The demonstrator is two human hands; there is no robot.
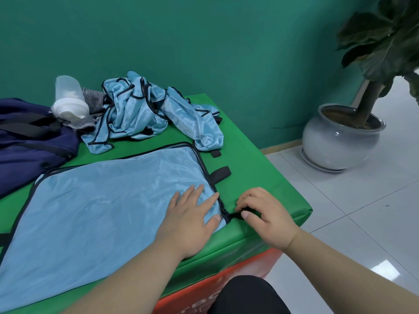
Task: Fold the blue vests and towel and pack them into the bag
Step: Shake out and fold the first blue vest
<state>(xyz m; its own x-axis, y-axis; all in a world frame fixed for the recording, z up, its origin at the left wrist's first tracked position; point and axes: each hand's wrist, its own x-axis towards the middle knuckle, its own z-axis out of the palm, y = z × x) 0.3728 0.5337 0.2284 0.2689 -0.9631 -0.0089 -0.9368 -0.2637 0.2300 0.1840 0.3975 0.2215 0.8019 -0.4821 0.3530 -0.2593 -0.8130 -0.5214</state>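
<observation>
**A:** One vest (102,211) is lying spread flat on the near side of the table (260,177), and the left hand (192,214) is pressing down on its right corner, fingers straight and apart, palm on the cloth.

**B:** That looks like anchoring to me. The fabric is thin and shiny, so it's probably sliding easily, and the flat palm is pinning it. The right hand (265,216) is pinching the black strap (233,215) at the vest's near right corner, thumb and fingers clamped on it.

**A:** I'd say it's pulling that strap straight or tucking it in before the first fold. A second strap (221,174) is sticking out further up the same edge.

**B:** The other vests (145,109) are sitting in a crumpled heap at the back, unfolded. Left of them, a grey striped cloth (90,98), likely the towel, is lying under a clear bottle (69,98) tipped on its side.

**A:** The dark blue bag (27,137) is slumping at the far left, touching that cloth. Nothing folded is showing in it.

**B:** The table is wearing a smooth green cover over an orange base (238,275). A teal wall (204,41) is running behind it, and a leafy plant (385,41) in a round pale pot (340,137) is standing on the glossy tiled floor (362,211) to the right.
</observation>
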